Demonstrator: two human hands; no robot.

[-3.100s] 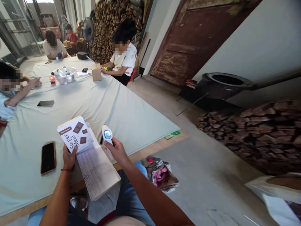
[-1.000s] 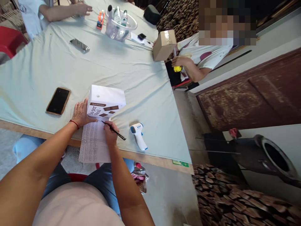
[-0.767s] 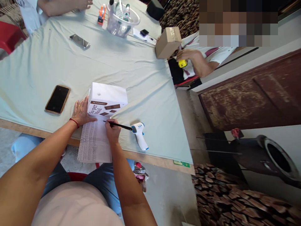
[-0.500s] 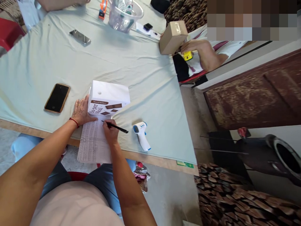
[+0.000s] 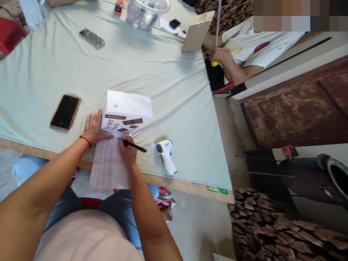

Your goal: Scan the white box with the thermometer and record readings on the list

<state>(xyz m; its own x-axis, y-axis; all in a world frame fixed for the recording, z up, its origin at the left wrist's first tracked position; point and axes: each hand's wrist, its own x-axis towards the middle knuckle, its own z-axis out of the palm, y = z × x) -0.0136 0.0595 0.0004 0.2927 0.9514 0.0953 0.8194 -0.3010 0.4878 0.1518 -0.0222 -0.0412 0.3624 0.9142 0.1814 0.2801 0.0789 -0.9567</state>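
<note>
My right hand (image 5: 127,149) pinches a black pen (image 5: 138,146), its tip touching or just over a sheet of paper (image 5: 107,170) covered in rows of small marks. The sheet hangs partly over the table edge. Against the left side of a white "Super Meal" box (image 5: 127,103) lies my left hand (image 5: 94,127), fingers stretched out and thumb on the paper. The box stands on the sheet's far end. To the right of the pen is a white and blue infrared thermometer (image 5: 166,156). A black phone in a tan case (image 5: 65,111) lies left of my left hand.
Farther back are a silver phone (image 5: 91,37), a clear plastic basket (image 5: 144,16), an orange object (image 5: 119,7) and a cardboard box (image 5: 197,32). A co-worker's hand (image 5: 221,55) grips tape pulled from a yellow tape measure. Another person's arm shows at top left.
The view has shifted slightly. The co-worker has turned the cardboard box and now has a length of tape raised beside it. My hands stay in nearly the same place, the pen angled slightly differently.
</note>
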